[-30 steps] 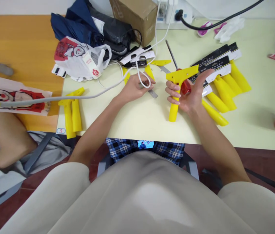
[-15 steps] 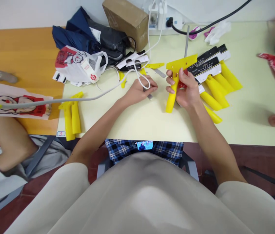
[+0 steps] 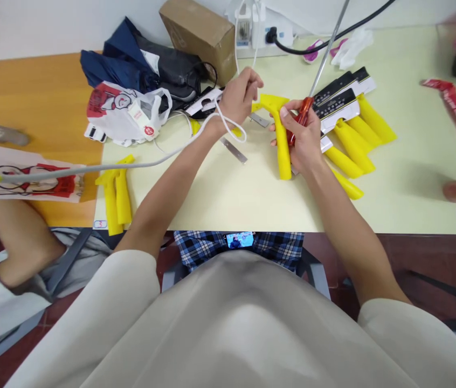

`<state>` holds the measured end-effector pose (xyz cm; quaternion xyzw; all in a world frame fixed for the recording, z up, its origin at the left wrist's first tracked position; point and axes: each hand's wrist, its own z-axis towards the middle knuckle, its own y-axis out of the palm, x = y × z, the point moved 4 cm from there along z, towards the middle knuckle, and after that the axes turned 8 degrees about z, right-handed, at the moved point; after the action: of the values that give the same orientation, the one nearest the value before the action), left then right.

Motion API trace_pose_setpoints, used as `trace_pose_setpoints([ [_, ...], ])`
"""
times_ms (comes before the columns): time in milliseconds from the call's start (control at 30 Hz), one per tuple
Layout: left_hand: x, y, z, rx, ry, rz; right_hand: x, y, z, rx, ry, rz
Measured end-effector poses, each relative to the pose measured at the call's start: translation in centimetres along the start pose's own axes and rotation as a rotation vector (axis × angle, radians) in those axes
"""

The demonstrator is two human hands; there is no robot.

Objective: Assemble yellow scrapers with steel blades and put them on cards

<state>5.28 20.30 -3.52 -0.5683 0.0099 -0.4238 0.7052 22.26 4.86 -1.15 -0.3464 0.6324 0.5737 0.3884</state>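
Note:
In my right hand (image 3: 306,137) I hold a yellow plastic T-shaped scraper handle (image 3: 282,145), its grip pointing down toward me. The same hand keeps a screwdriver (image 3: 304,112) with a clear red handle against the palm, its long shaft slanting up toward the wall. My left hand (image 3: 238,99) is raised to the left of the handle's wide head, fingers curled together; anything between them is too small to see. A flat metal blade (image 3: 234,151) lies on the table below it. Another metal blade (image 3: 260,119) lies between my hands.
Yellow scrapers with black-and-white blade covers (image 3: 337,110) are piled at the right. Two yellow handles (image 3: 123,196) lie at the left edge. A white cable (image 3: 151,161) crosses my left forearm. Behind are a cardboard box (image 3: 201,37), plastic bag (image 3: 121,110) and power strip (image 3: 280,40).
My left hand has lifted away from the blade on the table and moved up. My right hand has turned the yellow handle and tipped the screwdriver, whose shaft now shows farther right.

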Motion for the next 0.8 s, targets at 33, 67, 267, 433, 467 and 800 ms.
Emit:
trace_pose_setpoints([
  [33,-0.8,0.4,1.1,-0.042,-0.002,0.033,0.2,-0.1,0.1,0.01,0.002,-0.012],
  [67,-1.5,0.9,1.9,-0.091,0.004,0.066,0.3,-0.1,0.2,0.021,0.003,-0.018],
  [267,-4.2,2.7,2.4,-0.228,0.034,0.195,0.8,0.3,0.1,0.028,0.013,-0.071],
  [433,-5.3,3.3,1.7,-0.233,0.1,0.196,1.2,0.9,-0.5,0.016,0.015,-0.109],
  [467,-5.4,3.6,1.8,-0.244,0.107,0.191,1.2,0.9,-0.6,0.006,0.019,-0.115],
  [800,-3.4,-0.1,2.0,-0.056,0.023,0.202,1.6,0.7,-0.9,-0.001,-0.023,-0.235],
])
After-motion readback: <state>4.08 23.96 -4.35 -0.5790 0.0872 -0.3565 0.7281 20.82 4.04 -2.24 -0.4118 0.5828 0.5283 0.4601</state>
